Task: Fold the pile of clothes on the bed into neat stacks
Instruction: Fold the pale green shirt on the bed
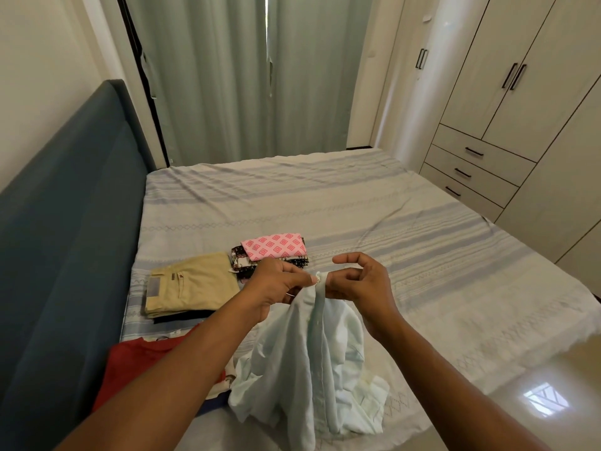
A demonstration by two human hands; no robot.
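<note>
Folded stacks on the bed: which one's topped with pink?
The far stack, with a pink diamond-print cloth on dark patterned pieces, just beyond the left hand. The other, nearer the headboard, is topped by khaki trousers.

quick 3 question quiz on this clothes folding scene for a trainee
1. True or false: the pale blue shirt is already folded on a stack.
2. Fill in: the folded khaki trousers lie on a ____ garment.
3. What tops the patterned stack beyond the trousers?
A) pink diamond-print cloth
B) green striped towel
C) white sock

Key: 1 false; 2 black; 3 A
</note>
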